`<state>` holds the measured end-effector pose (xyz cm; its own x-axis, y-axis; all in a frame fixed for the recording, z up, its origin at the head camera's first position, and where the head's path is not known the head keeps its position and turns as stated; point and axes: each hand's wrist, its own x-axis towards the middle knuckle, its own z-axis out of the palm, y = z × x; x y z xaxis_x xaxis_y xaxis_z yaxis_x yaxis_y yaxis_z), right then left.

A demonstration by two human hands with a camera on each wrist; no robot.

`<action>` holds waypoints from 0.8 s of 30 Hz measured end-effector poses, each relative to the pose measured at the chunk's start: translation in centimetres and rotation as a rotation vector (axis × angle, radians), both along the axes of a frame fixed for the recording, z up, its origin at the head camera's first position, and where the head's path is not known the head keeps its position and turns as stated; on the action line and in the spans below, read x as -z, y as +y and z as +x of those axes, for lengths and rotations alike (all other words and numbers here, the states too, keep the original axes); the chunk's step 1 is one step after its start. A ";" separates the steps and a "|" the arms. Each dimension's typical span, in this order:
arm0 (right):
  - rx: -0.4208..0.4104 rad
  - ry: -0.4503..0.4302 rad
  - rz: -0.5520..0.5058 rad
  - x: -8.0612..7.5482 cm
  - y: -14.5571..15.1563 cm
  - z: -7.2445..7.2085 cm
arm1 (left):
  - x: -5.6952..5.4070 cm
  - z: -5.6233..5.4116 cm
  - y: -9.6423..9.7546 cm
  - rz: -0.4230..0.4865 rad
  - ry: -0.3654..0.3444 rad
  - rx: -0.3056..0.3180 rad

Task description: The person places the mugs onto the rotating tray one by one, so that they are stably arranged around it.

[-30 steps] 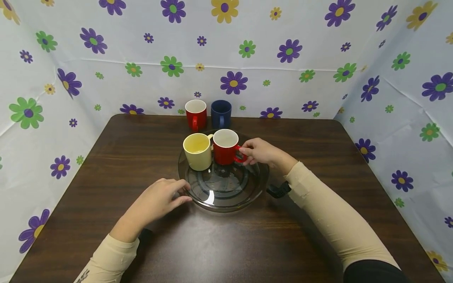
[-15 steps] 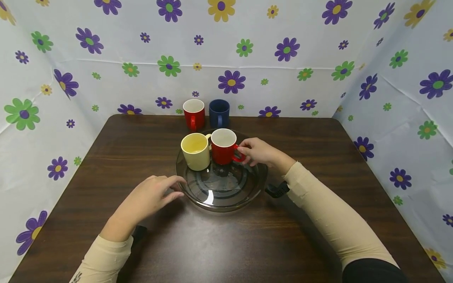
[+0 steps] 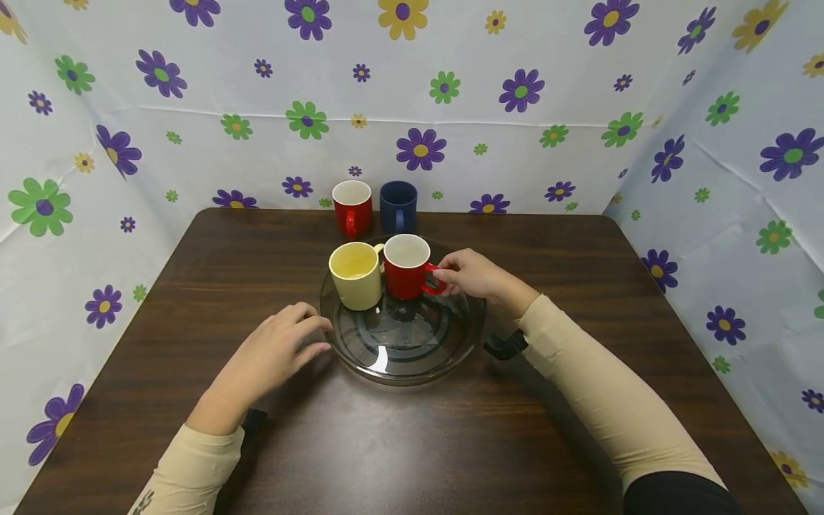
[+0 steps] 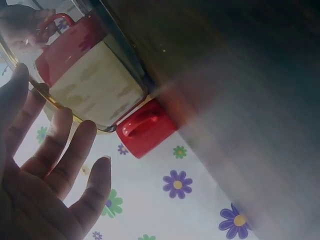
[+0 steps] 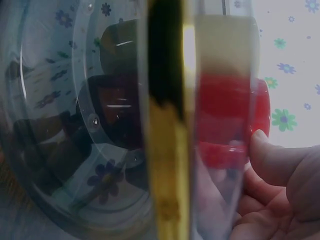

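Note:
A round smoked-glass plate lies on the table, bearing a yellow mug and a red mug with a white inside. Both mugs stand upright, side by side on its far half. My right hand pinches the red mug's handle between thumb and fingers. At the plate's left rim is my left hand, its fingers loosely bent and spread. In the left wrist view the fingers lie along the rim; whether they all touch it I cannot tell. The right wrist view looks through the glass edge at the red mug.
Behind the plate, a second red mug and a blue mug stand near the back edge of the dark wooden table. A flower-printed white sheet walls in the back and both sides.
My left hand has drawn back slightly to the left, from over the plate's front-left edge to its left rim. The right hand and the mugs stay put; the head view shifts a little.

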<state>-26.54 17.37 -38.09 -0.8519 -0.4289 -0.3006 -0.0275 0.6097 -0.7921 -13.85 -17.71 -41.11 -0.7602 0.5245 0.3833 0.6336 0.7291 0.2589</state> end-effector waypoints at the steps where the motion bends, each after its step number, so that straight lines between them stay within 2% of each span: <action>1: 0.005 0.003 0.001 0.0 -0.1 0.0 | 0.1 0.0 0.0 0.001 -0.004 0.000; 7: 0.018 0.013 0.004 0.2 -0.3 0.1 | 0.4 -0.1 -0.1 -0.003 -0.020 -0.002; 14: 0.027 0.016 -0.003 0.1 -0.3 0.2 | 0.6 -0.1 0.4 -0.007 0.010 0.026; 24: 0.017 0.025 0.004 -0.3 -0.4 -0.1 | 0.0 0.3 0.7 0.009 -0.113 0.033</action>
